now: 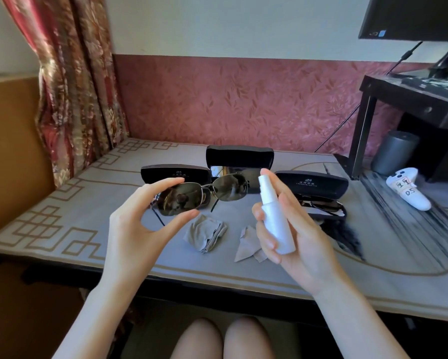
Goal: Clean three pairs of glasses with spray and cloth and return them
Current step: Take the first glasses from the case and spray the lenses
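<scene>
I'm at the spraying step. My left fingers (163,183) pinch the sunglasses (184,199) by one lens, above the table (165,263). My right fingers (265,240) wrap the spray bottle (276,221). Next, I judge: aim the nozzle at the lenses, press, then take a cloth (206,235).

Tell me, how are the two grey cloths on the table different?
The left cloth is scrunched into a lump; the right cloth lies flatter with pointy corners. The left cloth shows fully, while the right cloth is partly hidden behind the right hand holding the spray bottle. Both are grey and lie on the table, untouched.
</scene>
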Demonstrator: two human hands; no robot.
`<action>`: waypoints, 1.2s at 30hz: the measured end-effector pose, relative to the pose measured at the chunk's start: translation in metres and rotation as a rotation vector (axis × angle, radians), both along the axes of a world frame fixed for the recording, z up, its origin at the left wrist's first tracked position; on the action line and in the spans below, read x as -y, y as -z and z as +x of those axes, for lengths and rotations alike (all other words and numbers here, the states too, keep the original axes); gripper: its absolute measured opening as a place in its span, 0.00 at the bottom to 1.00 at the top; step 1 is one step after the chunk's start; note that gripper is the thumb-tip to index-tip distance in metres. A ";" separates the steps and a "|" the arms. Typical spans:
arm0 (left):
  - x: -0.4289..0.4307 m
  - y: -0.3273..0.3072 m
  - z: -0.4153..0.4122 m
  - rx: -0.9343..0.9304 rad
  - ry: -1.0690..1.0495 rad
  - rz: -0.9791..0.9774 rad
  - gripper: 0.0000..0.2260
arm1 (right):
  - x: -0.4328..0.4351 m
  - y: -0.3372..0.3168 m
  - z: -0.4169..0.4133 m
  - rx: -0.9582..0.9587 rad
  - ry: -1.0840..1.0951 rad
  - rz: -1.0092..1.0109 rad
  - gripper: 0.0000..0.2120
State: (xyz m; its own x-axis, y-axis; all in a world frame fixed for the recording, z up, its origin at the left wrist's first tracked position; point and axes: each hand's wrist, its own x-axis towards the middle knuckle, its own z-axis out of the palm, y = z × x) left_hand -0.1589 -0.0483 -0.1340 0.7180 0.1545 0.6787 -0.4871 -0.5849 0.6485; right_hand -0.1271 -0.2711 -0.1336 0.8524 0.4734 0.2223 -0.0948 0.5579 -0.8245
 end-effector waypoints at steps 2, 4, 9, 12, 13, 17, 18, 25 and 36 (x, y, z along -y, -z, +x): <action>-0.001 0.001 -0.001 -0.003 0.000 -0.008 0.21 | -0.002 0.000 -0.001 -0.009 0.025 -0.012 0.17; -0.001 0.002 -0.002 -0.007 -0.004 -0.009 0.21 | -0.003 -0.002 -0.001 -0.024 0.065 -0.030 0.16; -0.004 0.003 -0.003 -0.012 -0.020 0.008 0.22 | -0.009 -0.003 -0.001 0.234 0.313 -0.371 0.25; -0.004 0.004 -0.003 -0.016 -0.026 -0.001 0.22 | -0.016 -0.003 -0.002 0.356 0.394 -0.537 0.27; -0.004 0.004 -0.003 -0.014 -0.028 0.002 0.22 | -0.018 -0.003 -0.003 0.391 0.415 -0.574 0.27; -0.004 0.004 -0.003 -0.007 -0.038 0.020 0.22 | -0.026 -0.001 -0.003 0.519 0.508 -0.722 0.28; -0.005 0.004 -0.003 -0.007 -0.042 0.018 0.22 | -0.028 0.000 -0.003 0.541 0.522 -0.737 0.29; -0.007 0.004 -0.002 -0.009 -0.051 0.013 0.22 | -0.037 0.000 0.000 0.575 0.583 -0.742 0.24; -0.008 0.005 -0.003 -0.001 -0.051 0.008 0.22 | -0.032 0.007 0.005 0.551 0.674 -0.804 0.23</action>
